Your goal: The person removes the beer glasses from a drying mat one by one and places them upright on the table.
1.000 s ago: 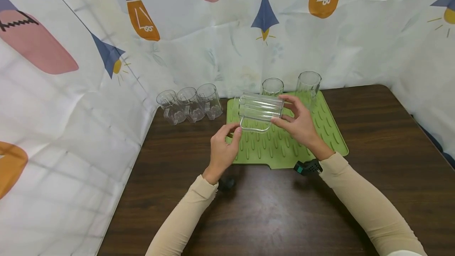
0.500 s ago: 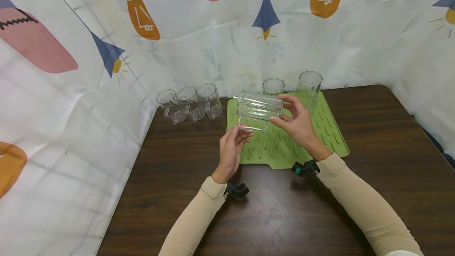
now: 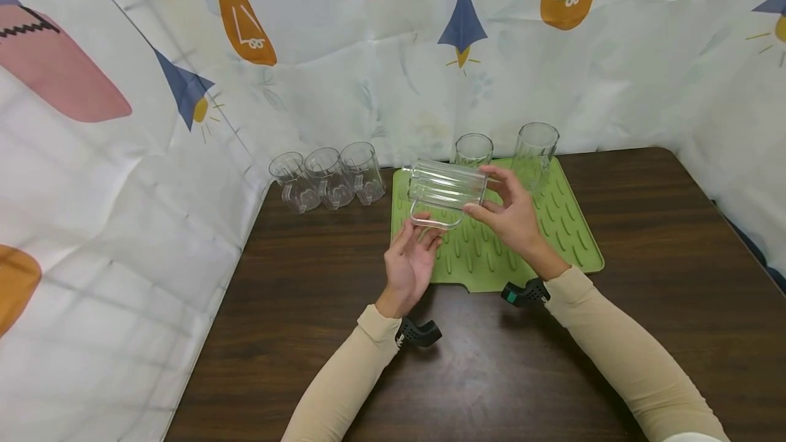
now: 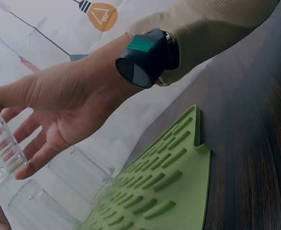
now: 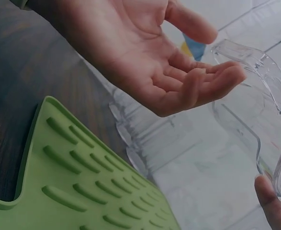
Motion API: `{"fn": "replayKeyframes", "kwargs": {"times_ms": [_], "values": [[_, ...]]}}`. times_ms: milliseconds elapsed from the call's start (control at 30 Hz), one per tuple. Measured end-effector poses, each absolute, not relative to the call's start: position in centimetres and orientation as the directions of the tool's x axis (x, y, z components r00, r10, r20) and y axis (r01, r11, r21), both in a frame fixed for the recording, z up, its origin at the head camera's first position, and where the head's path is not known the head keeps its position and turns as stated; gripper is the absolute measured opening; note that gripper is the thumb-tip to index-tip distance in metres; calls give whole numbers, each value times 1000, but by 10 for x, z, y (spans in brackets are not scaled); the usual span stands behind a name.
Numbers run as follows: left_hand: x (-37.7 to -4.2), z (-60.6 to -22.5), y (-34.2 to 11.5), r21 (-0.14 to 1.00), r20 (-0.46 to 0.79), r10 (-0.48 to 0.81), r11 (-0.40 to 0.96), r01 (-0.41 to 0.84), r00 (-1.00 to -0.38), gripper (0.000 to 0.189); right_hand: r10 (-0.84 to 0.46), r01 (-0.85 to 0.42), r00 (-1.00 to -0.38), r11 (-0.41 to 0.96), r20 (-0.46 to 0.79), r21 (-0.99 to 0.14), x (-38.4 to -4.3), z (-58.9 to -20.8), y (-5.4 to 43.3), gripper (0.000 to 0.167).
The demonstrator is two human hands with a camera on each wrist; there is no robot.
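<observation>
A clear glass mug (image 3: 447, 181) lies sideways in the air over the green drying mat (image 3: 568, 227). My right hand (image 3: 514, 213) grips its right end between thumb and fingers; in the left wrist view that hand (image 4: 66, 93) has its fingers spread along the glass. My left hand (image 3: 408, 268) is under the mug's handle (image 3: 437, 225), palm turned up, fingertips right at it. The right wrist view shows the left hand (image 5: 145, 57) with loosely bent fingers and its thumb apart from them, close to the mug (image 5: 245, 129).
Three clear mugs (image 3: 331, 183) stand in a row on the dark wooden table (image 3: 295, 305), left of the mat. Two clear glasses, a shorter one (image 3: 473, 149) and a taller one (image 3: 535, 155), stand at the mat's back. A patterned curtain (image 3: 399, 67) hangs behind the table.
My left hand has shifted right along the mug's handle and turned its palm up. The right hand keeps its grip, and the mug is nearly still, moving slightly left.
</observation>
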State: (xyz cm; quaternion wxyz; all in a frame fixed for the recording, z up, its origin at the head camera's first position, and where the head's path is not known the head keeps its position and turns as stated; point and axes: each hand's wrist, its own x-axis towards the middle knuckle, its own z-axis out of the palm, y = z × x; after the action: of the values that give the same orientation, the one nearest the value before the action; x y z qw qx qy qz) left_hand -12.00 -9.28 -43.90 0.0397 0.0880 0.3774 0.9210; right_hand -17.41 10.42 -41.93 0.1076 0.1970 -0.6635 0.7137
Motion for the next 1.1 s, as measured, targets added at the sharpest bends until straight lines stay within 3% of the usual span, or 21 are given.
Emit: {"fn": "replayKeyframes", "kwargs": {"times_ms": [200,633,867,1100], "values": [[-121,-438,-90,659,107,98,-753,-4,-989,28,-108,-397,-908,-83,405,-914,-175,-421,102,71],[-120,-425,-84,515,24,29,-857,-12,-999,40,-101,-388,-911,-115,399,-915,-173,-428,93,70],[-118,-417,-86,464,14,65,-884,-51,-998,38,-93,-384,-913,-135,397,-914,-173,-437,92,68],[-114,-413,-87,492,43,96,-868,-62,-994,40,-101,-367,-919,-131,381,-921,-173,-441,95,66]]}}
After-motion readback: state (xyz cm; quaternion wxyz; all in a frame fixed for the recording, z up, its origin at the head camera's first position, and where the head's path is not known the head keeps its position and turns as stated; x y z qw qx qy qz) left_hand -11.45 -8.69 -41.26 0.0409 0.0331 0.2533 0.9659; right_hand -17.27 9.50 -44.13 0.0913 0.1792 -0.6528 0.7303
